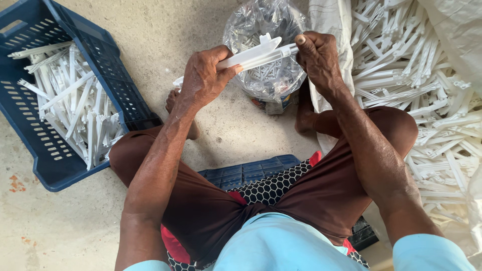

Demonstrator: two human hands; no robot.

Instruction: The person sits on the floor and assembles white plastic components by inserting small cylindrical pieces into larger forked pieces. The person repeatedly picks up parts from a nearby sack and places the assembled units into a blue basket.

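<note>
Left hand (203, 75) clamps the white plastic strip (251, 54) mid-body, right hand (319, 57) pinches its end, above the clear bag (266, 80) w/ small parts; best keep strip level, grip near the joint.

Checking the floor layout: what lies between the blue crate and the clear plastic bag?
In the head view, bare concrete floor separates the blue crate from the clear plastic bag; the left hand hovers above it.

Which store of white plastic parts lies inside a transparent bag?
The clear plastic bag just beyond the hands, holding small pieces. The blue crate and the white sack hold long strips.
</note>
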